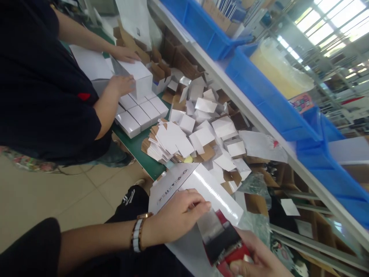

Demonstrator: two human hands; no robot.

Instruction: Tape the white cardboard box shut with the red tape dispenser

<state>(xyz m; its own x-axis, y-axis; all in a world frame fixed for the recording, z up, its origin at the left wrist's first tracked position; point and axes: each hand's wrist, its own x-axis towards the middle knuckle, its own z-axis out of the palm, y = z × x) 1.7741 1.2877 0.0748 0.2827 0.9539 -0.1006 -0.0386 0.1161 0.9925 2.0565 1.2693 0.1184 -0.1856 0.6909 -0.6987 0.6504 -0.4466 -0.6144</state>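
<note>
Left hand: the left hand (178,217) is laid flat on a glossy white carton (201,188), fingers pressed together and slightly curled over its top face; a watch (138,232) is worn on the wrist.
Right hand: the right hand (256,257) is wrapped around a red tape dispenser (223,240), fingers closed on its handle.
Tape dispenser: its front edge is set against the carton, just beside the left fingertips.
Carton: it is held at the near edge of the green table (144,154), tilted, in front of the person.
Loose pile: small white and brown flat boxes (198,130) are heaped behind the carton.
Co-worker: a white box (138,79) is gripped by both hands of another person in a dark top, above a row of small closed boxes (141,113).
Shelf: blue bins (259,88) are lined along the shelf above.
</note>
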